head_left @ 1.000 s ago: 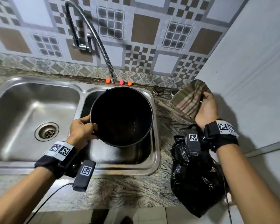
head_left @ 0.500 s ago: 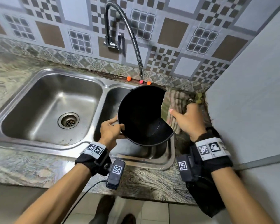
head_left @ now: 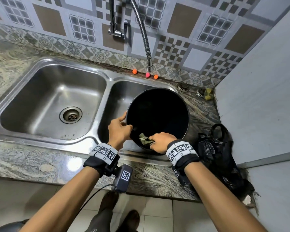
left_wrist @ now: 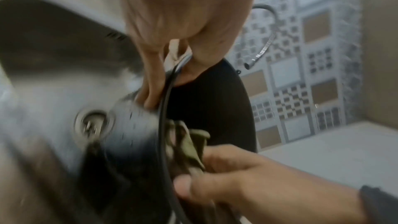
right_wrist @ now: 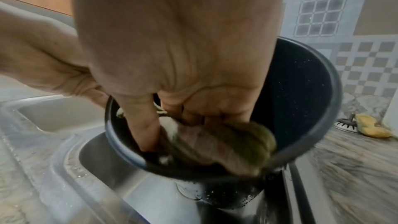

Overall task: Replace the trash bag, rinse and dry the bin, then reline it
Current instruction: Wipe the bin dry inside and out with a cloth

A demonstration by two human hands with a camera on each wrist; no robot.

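The black bin (head_left: 157, 114) stands tilted in the right basin of the double sink (head_left: 54, 97), its open mouth facing up and toward the person, its right side overlapping the sink's right rim. The left hand (head_left: 119, 129) grips the bin's near-left rim, thumb inside the mouth and fingers curled around the outside; in the left wrist view the rim runs between thumb and fingers (left_wrist: 150, 91). The right hand (head_left: 161, 142) reaches over the near rim into the bin, its fingers curled around a bunched greenish checked cloth (head_left: 145, 139) pressed against the inner wall just below the rim. The right wrist view shows the cloth (right_wrist: 226, 146) blurred under the fingers, low inside the bin (right_wrist: 301, 91).

A crumpled black trash bag (head_left: 219, 156) lies on the tabletop (head_left: 32, 158) at its right front corner, just beside the bin and hanging over the front edge. A flexible metal faucet hose (head_left: 144, 36) hangs over the sink's back rim. A yellow sponge (head_left: 208, 94) sits in the tabletop's back right corner.
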